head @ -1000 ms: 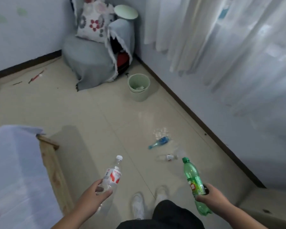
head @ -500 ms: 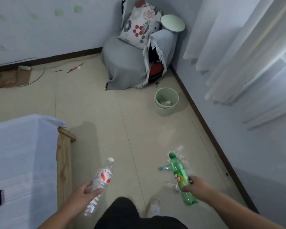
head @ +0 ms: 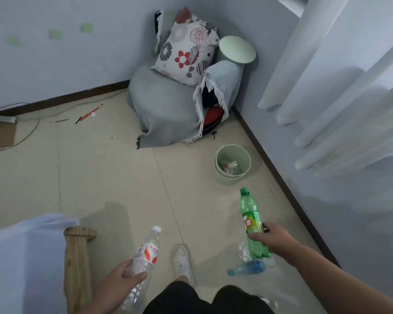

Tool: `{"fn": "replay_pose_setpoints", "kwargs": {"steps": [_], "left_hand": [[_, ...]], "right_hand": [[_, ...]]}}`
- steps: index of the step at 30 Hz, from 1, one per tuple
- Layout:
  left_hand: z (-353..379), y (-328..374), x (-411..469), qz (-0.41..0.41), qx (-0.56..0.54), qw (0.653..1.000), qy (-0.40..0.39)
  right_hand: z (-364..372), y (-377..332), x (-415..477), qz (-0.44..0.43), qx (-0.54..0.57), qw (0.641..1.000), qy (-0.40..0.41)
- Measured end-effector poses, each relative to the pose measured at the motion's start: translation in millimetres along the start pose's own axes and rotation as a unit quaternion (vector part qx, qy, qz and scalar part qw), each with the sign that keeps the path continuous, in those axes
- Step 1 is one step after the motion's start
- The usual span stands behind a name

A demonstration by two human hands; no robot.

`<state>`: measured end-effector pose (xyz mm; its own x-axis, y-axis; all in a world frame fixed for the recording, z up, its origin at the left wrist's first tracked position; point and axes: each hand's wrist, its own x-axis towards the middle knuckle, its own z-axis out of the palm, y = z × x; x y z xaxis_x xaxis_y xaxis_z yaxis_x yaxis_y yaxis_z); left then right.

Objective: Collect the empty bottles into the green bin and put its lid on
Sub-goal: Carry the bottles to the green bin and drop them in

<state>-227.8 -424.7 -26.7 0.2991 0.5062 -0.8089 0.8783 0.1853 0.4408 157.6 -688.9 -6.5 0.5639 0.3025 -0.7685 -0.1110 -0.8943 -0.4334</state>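
Note:
My left hand [head: 123, 277] grips a clear water bottle [head: 146, 252] with a red-and-white label and white cap. My right hand [head: 270, 237] grips a green soda bottle [head: 251, 218], cap pointing toward the bin. The pale green bin [head: 230, 179] stands open on the floor near the right wall, ahead of both hands, with a bottle or two inside. Its round green lid [head: 236, 49] rests on the covered seat in the corner. A blue-labelled bottle [head: 247, 268] and a crumpled clear bottle [head: 243, 251] lie on the floor below my right hand.
A grey-draped seat [head: 168, 109] with a floral cushion [head: 186, 55] fills the corner behind the bin. A bed with a wooden post [head: 77, 257] is at the lower left. White curtains [head: 340, 87] hang on the right. A red pen [head: 89, 114] and cable lie by the far wall.
I have walked closer to the bin, which now appears larger and nearer. The floor bottles have slid from ahead of me to beside my feet. Both hands still hold their bottles.

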Motion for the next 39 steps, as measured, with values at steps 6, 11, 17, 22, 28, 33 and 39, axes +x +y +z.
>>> {"fn": "replay_pose_setpoints", "kwargs": {"steps": [6,11,17,22,28,33,39], "left_hand": [[-42.3,134.3,75.7,0.057,0.067,0.996,-0.033],[-46.1,251.1,129.8,0.092,0.112,0.988,-0.058],[-23.0,349.8,181.5,0.092,0.17,0.978,-0.073],[-8.3,414.8,201.5,0.087,0.205,0.97,-0.1],[1.3,485.6,247.8,0.063,0.217,0.964,-0.14],[24.0,531.5,324.9,0.041,0.258,0.947,-0.187],[70.8,569.2,423.0,-0.002,0.281,0.929,-0.242]], "right_hand": [[-15.1,-3.6,15.5,0.055,0.014,0.998,0.012],[-28.5,15.8,51.3,0.129,0.062,0.989,0.024],[-65.0,8.6,126.7,0.174,0.106,0.979,0.012],[-122.7,-42.5,171.7,0.158,0.143,0.977,0.016],[-157.7,-92.5,213.6,0.156,0.181,0.97,0.036],[-152.1,-115.7,257.5,0.206,0.242,0.947,0.057],[-119.7,-136.6,331.0,0.271,0.335,0.897,0.096]]}}
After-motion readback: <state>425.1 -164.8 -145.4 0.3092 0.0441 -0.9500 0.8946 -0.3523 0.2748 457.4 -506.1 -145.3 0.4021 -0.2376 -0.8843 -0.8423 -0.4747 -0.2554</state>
